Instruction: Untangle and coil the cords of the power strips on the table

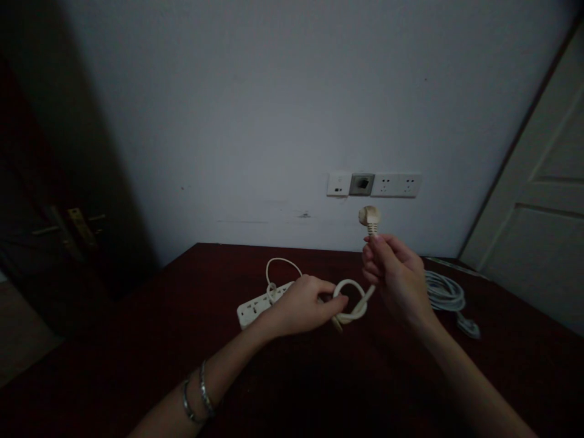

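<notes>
My right hand (396, 271) is closed around the neck of a cream power plug (370, 216), which points up and left, below the wall sockets. From it runs a thick white cord (350, 319), looped between my two hands. My left hand (314, 302) pinches this cord at the left side of the loop. Behind my left hand a white power strip (255, 309) lies on the table, partly hidden by the hand and forearm. A thinner white cable (283, 260) curves up over the strip.
A coiled grey cable (444, 291) with its own plug (468, 326) lies on the dark red table (182, 304) at the right. Several wall plates (396, 185) are set in the wall above the table. A door with a handle (82, 225) stands at the far left.
</notes>
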{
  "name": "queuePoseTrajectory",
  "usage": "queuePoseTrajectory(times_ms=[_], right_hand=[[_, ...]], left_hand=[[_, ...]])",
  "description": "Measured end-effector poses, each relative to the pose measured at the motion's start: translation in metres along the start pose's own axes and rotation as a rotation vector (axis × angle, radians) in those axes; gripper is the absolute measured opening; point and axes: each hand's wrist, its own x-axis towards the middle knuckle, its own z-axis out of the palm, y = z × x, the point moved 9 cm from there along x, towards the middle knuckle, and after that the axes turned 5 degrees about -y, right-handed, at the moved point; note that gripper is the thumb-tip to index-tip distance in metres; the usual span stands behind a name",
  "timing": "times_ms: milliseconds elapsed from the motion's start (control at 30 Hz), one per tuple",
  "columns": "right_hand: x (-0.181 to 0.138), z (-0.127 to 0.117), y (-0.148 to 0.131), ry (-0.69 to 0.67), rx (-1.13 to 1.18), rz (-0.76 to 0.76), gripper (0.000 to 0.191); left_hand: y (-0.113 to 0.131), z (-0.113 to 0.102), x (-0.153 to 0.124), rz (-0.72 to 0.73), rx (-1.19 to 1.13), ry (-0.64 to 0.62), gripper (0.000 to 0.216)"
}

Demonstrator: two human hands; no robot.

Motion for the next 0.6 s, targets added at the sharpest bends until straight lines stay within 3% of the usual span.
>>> queuePoseTrajectory(times_ms=[200, 400, 600], right_hand=[[0.003, -0.002, -0.017, -0.022, 0.046, -0.116, 0.022], [0.003, -0.001, -0.020, -0.099, 0.036, -0.106, 0.019], [0.004, 0.005, -0.024, -0.268, -0.028, -0.094, 0.020]], left_hand=[[-0.011, -0.036, 0.001, 0.031, 0.116, 0.304, 0.040], [-0.014, -0.050, -0.002, 0.066, -0.001, 0.385, 0.039], [-0.025, -0.063, -0.008, 0.024, 0.088, 0.535, 0.040]])
